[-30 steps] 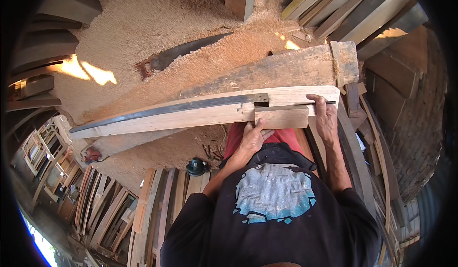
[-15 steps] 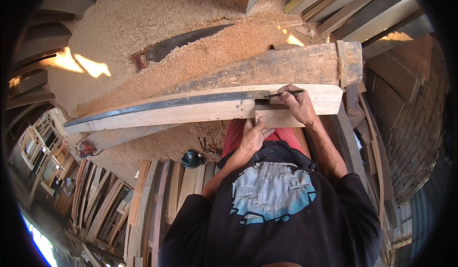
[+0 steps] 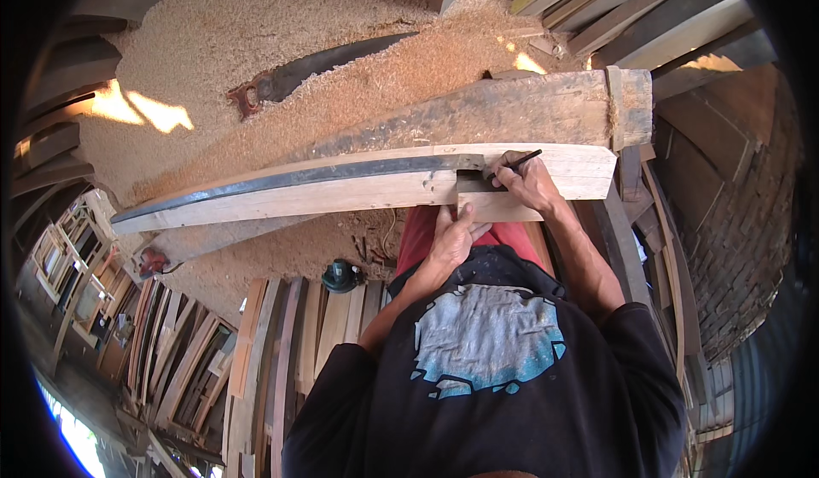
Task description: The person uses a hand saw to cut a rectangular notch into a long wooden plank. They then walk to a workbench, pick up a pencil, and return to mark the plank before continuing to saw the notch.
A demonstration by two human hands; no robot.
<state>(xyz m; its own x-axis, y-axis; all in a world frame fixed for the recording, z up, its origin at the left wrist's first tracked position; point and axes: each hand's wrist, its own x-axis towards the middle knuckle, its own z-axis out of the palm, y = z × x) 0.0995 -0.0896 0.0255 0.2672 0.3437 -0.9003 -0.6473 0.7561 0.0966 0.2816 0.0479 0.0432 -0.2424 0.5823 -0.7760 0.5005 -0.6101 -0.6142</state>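
A long pale plank [image 3: 341,193] lies across in front of me, with a dark narrow strip [image 3: 316,171] running along its top face. Near the strip's right end sits a short pale wooden block [image 3: 503,207], with a dark gap above its left part. My left hand [image 3: 453,237] grips the near edge where plank and block meet, thumb up and fingers partly hidden underneath. Closed around a dark pencil [image 3: 531,157], my right hand [image 3: 531,185] rests on the wood just right of the strip's end. The pencil's tip is hidden by the fingers.
Behind the plank is a weathered wide board [image 3: 512,115]. A handsaw [image 3: 316,70] lies on the sawdust farther off. At the left near side are a red-and-dark tool [image 3: 153,261] and a dark green power tool [image 3: 342,276]. Stacked timber [image 3: 264,350] stands around.
My right hand has shifted slightly, and the pencil has turned from nearly level to slanting up to the right. The left hand keeps its grip.
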